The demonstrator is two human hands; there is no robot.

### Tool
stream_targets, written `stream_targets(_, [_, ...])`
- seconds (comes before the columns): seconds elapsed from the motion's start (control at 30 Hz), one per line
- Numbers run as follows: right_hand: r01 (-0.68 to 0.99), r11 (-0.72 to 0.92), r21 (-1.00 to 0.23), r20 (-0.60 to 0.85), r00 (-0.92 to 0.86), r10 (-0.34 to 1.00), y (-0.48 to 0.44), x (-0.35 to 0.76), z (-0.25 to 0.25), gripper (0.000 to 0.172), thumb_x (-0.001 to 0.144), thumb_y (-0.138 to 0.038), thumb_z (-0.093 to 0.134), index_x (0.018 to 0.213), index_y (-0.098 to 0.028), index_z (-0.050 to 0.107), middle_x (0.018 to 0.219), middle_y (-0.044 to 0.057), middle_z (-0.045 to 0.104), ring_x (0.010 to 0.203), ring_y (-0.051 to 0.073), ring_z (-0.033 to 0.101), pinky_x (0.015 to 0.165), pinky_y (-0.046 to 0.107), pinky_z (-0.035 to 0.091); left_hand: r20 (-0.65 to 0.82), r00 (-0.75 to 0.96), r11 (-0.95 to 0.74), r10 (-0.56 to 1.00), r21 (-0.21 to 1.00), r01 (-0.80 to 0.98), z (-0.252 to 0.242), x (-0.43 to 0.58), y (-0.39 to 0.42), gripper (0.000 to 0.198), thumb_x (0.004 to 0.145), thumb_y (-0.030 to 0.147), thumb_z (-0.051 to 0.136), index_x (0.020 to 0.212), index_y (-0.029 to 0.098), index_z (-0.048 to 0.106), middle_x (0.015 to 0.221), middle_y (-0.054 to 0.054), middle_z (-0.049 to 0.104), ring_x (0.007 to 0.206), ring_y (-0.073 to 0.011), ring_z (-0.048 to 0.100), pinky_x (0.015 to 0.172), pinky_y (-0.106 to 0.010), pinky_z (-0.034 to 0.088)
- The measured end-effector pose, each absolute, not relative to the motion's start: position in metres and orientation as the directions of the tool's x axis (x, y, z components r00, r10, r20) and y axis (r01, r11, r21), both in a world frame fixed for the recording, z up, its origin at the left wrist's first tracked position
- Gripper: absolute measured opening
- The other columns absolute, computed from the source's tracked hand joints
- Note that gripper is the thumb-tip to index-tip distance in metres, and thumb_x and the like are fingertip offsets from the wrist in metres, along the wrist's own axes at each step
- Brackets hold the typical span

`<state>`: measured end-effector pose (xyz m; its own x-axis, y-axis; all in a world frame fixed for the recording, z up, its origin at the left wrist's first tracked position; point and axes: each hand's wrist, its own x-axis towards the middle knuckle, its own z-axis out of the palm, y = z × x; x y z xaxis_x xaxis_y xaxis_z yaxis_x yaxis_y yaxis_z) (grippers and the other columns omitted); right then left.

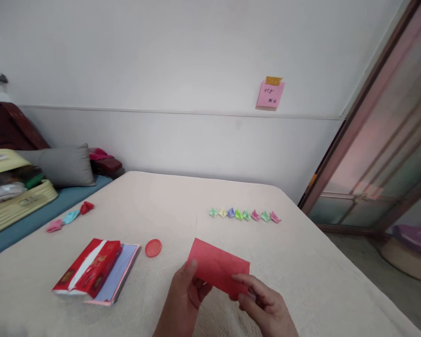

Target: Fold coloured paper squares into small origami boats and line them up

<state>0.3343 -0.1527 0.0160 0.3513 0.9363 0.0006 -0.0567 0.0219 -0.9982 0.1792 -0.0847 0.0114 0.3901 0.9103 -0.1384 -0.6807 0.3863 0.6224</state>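
A rectangular piece of red paper (215, 263) is held up over the near part of the table, tilted down to the right. My left hand (189, 285) grips its left end, thumb on the near face and fingers curled behind. At the lower right corner, my right hand (259, 299) pinches the paper between thumb and fingers. To the left of the paper lies a round red lid (153, 248). Beyond it stands a row of several small folded-paper pieces (246, 215) in green, yellow, blue and pink.
A red tissue pack (91, 267) rests on a stack of coloured paper (117, 276) at the left. Folded pieces in pink, light blue (70, 216) and red lie near the table's left edge. A pink note (270, 94) is taped to the wall; a grey cushion (66, 166) sits far left.
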Motion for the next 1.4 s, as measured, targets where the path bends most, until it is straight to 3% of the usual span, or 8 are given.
stream_targets(0.23, [-0.198, 0.039, -0.979, 0.016, 0.116, 0.993, -0.152, 0.338, 0.003, 0.043, 0.068, -0.023, 0.071, 0.11, -0.031, 0.07, 0.095, 0.004, 0.074, 0.084, 0.022, 0.067, 0.074, 0.031, 0.05, -0.218, 0.351, 0.373, 0.911, 0.8, -0.471, 0.012, 0.18, -0.087, 0.014, 0.072, 0.018, 0.072, 0.083, 0.009, 0.072, 0.077, -0.008, 0.072, 0.066, -0.0143, 0.061, 0.061, -0.024, 0.046])
stream_targets(0.33, [-0.158, 0.081, -0.984, 0.065, 0.107, 0.992, -0.149, 0.347, -0.005, 0.034, 0.07, -0.024, 0.072, 0.103, -0.033, 0.073, 0.102, 0.004, 0.072, 0.084, 0.022, 0.066, 0.071, 0.028, 0.05, -0.218, 0.39, 0.386, 0.895, 0.816, -0.43, 0.018, 0.177, -0.087, 0.015, 0.071, 0.016, 0.071, 0.083, 0.008, 0.072, 0.073, -0.008, 0.072, 0.063, -0.0138, 0.061, 0.059, -0.023, 0.045])
stream_targets(0.43, [-0.052, 0.115, -0.992, 0.109, 0.113, 0.988, -0.146, 0.351, -0.005, 0.02, 0.068, -0.025, 0.074, 0.087, -0.031, 0.077, 0.094, 0.003, 0.07, 0.077, 0.02, 0.063, 0.064, 0.026, 0.049, -0.204, 0.433, 0.381, 0.878, 0.845, -0.374, 0.021, 0.177, -0.088, 0.014, 0.07, 0.016, 0.069, 0.082, 0.009, 0.073, 0.071, -0.007, 0.072, 0.063, -0.0139, 0.06, 0.058, -0.023, 0.044])
stream_targets(0.57, [-0.009, 0.128, -0.992, 0.124, 0.193, 0.973, -0.144, 0.347, 0.002, 0.007, 0.071, -0.03, 0.073, 0.073, -0.025, 0.077, 0.088, 0.005, 0.07, 0.082, 0.023, 0.061, 0.071, 0.028, 0.046, -0.222, 0.399, 0.354, 0.889, 0.888, -0.295, 0.021, 0.179, -0.09, 0.012, 0.067, 0.017, 0.071, 0.077, 0.01, 0.074, 0.068, -0.005, 0.072, 0.059, -0.0133, 0.059, 0.057, -0.023, 0.043])
stream_targets(0.67, [-0.023, 0.11, -0.994, 0.099, 0.29, 0.952, -0.143, 0.342, 0.0, 0.016, 0.073, -0.034, 0.071, 0.064, -0.021, 0.074, 0.084, 0.006, 0.07, 0.079, 0.022, 0.059, 0.069, 0.029, 0.043, -0.215, 0.414, 0.327, 0.884, 0.918, -0.222, 0.021, 0.181, -0.09, 0.013, 0.069, 0.019, 0.069, 0.076, 0.01, 0.075, 0.069, -0.006, 0.074, 0.063, -0.0162, 0.062, 0.059, -0.025, 0.044])
stream_targets(0.8, [-0.007, 0.007, -1.0, 0.003, 0.447, 0.894, -0.142, 0.339, -0.007, 0.027, 0.069, -0.04, 0.073, 0.057, -0.018, 0.064, 0.055, -0.001, 0.055, 0.056, 0.015, 0.046, 0.054, 0.026, 0.034, -0.198, 0.447, 0.3, 0.872, 0.939, -0.168, 0.018, 0.183, -0.092, 0.017, 0.072, 0.02, 0.066, 0.081, 0.01, 0.076, 0.067, -0.007, 0.074, 0.066, -0.0191, 0.065, 0.06, -0.027, 0.045])
stream_targets(1.1, [0.045, -0.058, -0.997, -0.025, 0.53, 0.847, -0.141, 0.334, 0.002, 0.031, 0.068, -0.037, 0.069, 0.054, -0.021, 0.047, 0.049, -0.007, 0.04, 0.051, 0.013, 0.036, 0.051, 0.025, 0.027, -0.173, 0.469, 0.276, 0.866, 0.948, -0.16, 0.006, 0.188, -0.092, 0.022, 0.075, 0.025, 0.063, 0.085, 0.011, 0.075, 0.072, -0.008, 0.074, 0.068, -0.0198, 0.064, 0.061, -0.028, 0.045])
stream_targets(1.4, [-0.021, -0.038, -0.999, -0.043, 0.53, 0.847, -0.141, 0.331, 0.001, 0.023, 0.068, -0.033, 0.071, 0.07, -0.021, 0.052, 0.049, -0.01, 0.038, 0.046, 0.01, 0.036, 0.045, 0.022, 0.028, -0.142, 0.431, 0.228, 0.891, 0.961, -0.155, 0.006, 0.191, -0.093, 0.011, 0.064, 0.016, 0.062, 0.065, 0.012, 0.072, 0.055, -0.003, 0.067, 0.053, -0.0147, 0.054, 0.055, -0.026, 0.038])
